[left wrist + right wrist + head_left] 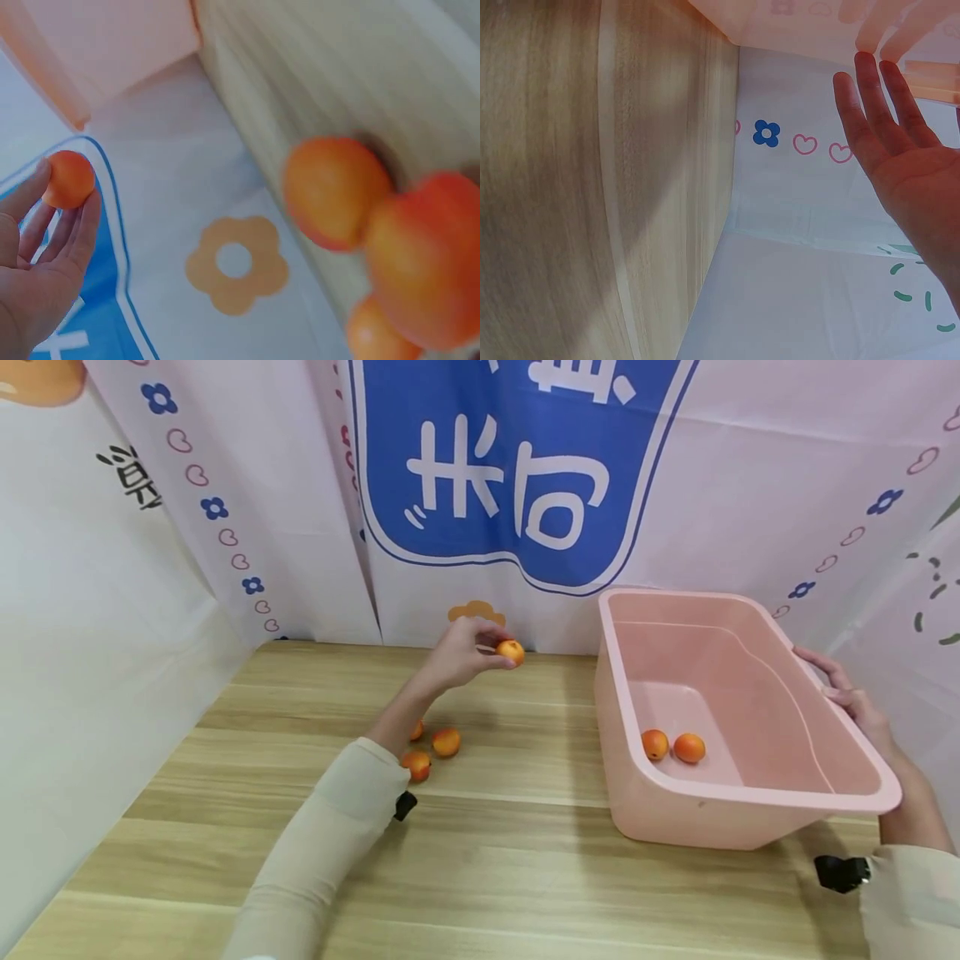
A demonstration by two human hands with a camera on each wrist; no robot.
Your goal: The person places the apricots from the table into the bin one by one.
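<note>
In the head view my left hand [467, 653] pinches a small round orange-red fruit [511, 652], apricot-like, above the table's far side. The left wrist view shows this fruit [70, 179] between the thumb and fingertips. Several similar fruits [446, 742] lie on the table near my left forearm, partly hidden by it. On the right stands a pink plastic tub [675, 814], with two fruits [689, 748] on its floor. My right hand [862, 714] rests against the tub's right side by the rim; its straight fingers [877, 112] touch the outer wall in the right wrist view.
A wood-grain table [510, 877] bears everything. Behind it hangs a white printed cloth [300, 485] with a blue sign pattern, and cloth also covers the left and right sides. Black wrist cameras [842, 873] sit at both cuffs.
</note>
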